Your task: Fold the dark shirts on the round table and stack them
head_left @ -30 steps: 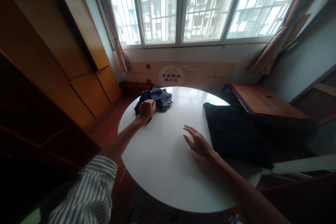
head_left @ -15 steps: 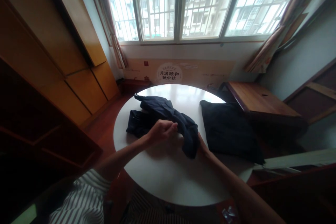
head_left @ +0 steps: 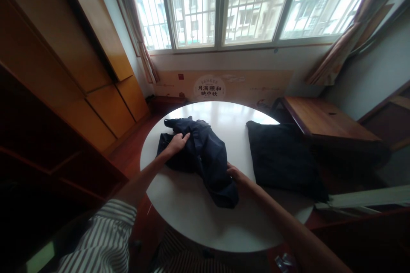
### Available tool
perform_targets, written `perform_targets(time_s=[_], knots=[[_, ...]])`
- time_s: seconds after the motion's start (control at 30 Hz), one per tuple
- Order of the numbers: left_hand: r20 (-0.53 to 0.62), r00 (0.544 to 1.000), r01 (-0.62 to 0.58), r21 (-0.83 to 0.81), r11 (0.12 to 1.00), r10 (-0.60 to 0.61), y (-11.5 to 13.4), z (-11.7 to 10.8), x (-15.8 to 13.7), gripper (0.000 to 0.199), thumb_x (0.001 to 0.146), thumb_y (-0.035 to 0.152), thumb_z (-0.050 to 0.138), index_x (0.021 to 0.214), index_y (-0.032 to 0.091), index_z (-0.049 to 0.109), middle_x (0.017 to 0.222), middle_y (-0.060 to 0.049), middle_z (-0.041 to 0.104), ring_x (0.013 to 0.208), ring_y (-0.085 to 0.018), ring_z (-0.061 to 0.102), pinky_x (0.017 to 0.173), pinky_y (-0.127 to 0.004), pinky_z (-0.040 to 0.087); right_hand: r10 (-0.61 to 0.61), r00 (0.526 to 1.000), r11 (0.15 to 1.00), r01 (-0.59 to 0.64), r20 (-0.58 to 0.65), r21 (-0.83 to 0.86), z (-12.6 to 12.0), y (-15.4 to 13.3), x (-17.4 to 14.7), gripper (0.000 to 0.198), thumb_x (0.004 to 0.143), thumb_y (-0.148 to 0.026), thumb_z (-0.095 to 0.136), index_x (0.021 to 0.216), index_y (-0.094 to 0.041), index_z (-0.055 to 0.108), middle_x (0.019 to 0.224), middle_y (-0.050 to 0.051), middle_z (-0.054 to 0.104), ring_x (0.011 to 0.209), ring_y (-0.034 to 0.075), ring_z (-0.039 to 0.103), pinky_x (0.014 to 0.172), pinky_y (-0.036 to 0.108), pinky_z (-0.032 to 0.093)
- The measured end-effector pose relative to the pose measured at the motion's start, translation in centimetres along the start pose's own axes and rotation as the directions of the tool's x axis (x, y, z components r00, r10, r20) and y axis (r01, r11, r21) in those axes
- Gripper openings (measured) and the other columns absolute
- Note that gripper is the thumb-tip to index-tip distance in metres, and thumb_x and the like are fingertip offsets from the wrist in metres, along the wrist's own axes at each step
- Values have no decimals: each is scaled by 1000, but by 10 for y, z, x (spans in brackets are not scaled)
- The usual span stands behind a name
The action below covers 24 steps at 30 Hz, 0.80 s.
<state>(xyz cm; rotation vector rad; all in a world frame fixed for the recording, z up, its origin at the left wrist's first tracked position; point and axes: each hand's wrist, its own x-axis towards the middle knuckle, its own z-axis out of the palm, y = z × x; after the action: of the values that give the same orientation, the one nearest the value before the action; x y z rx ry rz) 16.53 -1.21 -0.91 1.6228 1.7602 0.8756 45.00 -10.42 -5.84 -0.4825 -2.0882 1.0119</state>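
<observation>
Lying rumpled on the white table [head_left: 205, 226], the dark garment [head_left: 209, 153] was pinched by the left hand [head_left: 176, 144], its fingers nearly closed; the garment's right edge was touched by the right hand [head_left: 236, 172], whose partly hidden grip could not be told.

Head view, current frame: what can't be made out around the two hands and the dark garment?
All in the head view:
- Right hand: fingertips hidden by the edge of the dark garment; grip unclear.
- Left hand: underside faces away, so whether it pinches the cloth is unclear.
- Dark garment: its own folds hide its full shape.
- Shiny object: blurred, dim, at the bottom edge.
- Banner: smallest print too small to read.
</observation>
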Motion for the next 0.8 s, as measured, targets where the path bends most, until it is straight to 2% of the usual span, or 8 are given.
perform_targets(time_s=[0.1, 0.2, 0.33, 0.43, 0.53, 0.6, 0.67, 0.8], knots=[[-97, 985, -138, 33, 990, 141, 8, 0, -17, 53, 92, 58, 50, 55, 21, 36, 54, 1, 46, 56, -13, 49, 57, -25, 40, 60, 998, 998, -60, -29, 11, -1, -5, 0, 17, 83, -33, 66, 82, -17, 74, 111, 11, 66, 101, 27, 61, 84, 36, 51], [-125, 917, -374, 64, 925, 379, 21, 0, -47, 52, 97, 53, 41, 57, 21, 35, 52, 3, 41, 52, -11, 43, 54, -25, 36, 199, 955, 972, -162, -222, 172, 0, -4, -2, 43, 84, -42, 63, 122, -22, 64, 119, 11, 64, 98, 27, 64, 83, 36, 52], [214, 781, -597, -21, 802, 587, 33, 12, -91, 50, 98, 47, 43, 58, 18, 43, 52, 3, 43, 48, -9, 39, 50, -23, 34, 275, 924, 917, -168, -267, 362, 4, 0, -2, 105, 73, -49, 73, 156, -32, 12, 134, 13, 56, 102, 26, 65, 90, 39, 52], [509, 627, -675, -24, 738, 590, 36, 19, -112, 42, 99, 41, 45, 67, 15, 57, 61, -1, 56, 53, -11, 50, 54, -24, 41, 315, 936, 917, -257, -159, 305, 7, -1, 0, 98, 77, -42, 72, 156, -35, 16, 141, 14, 51, 112, 26, 62, 92, 39, 52], [445, 750, -605, 161, 780, 489, 32, 18, -123, 40, 93, 50, 53, 95, 13, 66, 89, -11, 68, 77, -23, 65, 73, -33, 52, 325, 935, 936, -297, -139, 188, 11, -4, 2, 72, 84, -33, 65, 150, -32, 37, 140, 12, 53, 122, 26, 57, 95, 39, 52], [279, 839, -530, 223, 818, 467, 25, 17, -126, 69, 77, 61, 70, 124, 12, 57, 122, -19, 61, 106, -34, 63, 91, -43, 52, 255, 956, 965, -243, -143, 95, 13, -7, 5, 62, 85, -28, 62, 145, -29, 47, 138, 11, 56, 122, 27, 57, 97, 40, 51], [246, 820, -562, 183, 806, 516, 13, 20, -127, 103, 62, 59, 82, 144, 15, 38, 145, -21, 42, 129, -40, 49, 104, -48, 46, 182, 981, 982, -184, -68, -28, 12, -13, 9, 53, 86, -21, 56, 139, -27, 55, 131, 9, 61, 114, 26, 62, 95, 39, 52], [238, 774, -625, 140, 768, 587, -20, 38, -120, 99, 74, 31, 73, 154, 17, 17, 149, -21, 38, 136, -38, 41, 111, -51, 39, 86, 991, 946, -113, -102, -303, -2, -24, 30, 43, 80, -7, 45, 109, -20, 74, 93, 8, 73, 83, 22, 69, 80, 35, 55]])
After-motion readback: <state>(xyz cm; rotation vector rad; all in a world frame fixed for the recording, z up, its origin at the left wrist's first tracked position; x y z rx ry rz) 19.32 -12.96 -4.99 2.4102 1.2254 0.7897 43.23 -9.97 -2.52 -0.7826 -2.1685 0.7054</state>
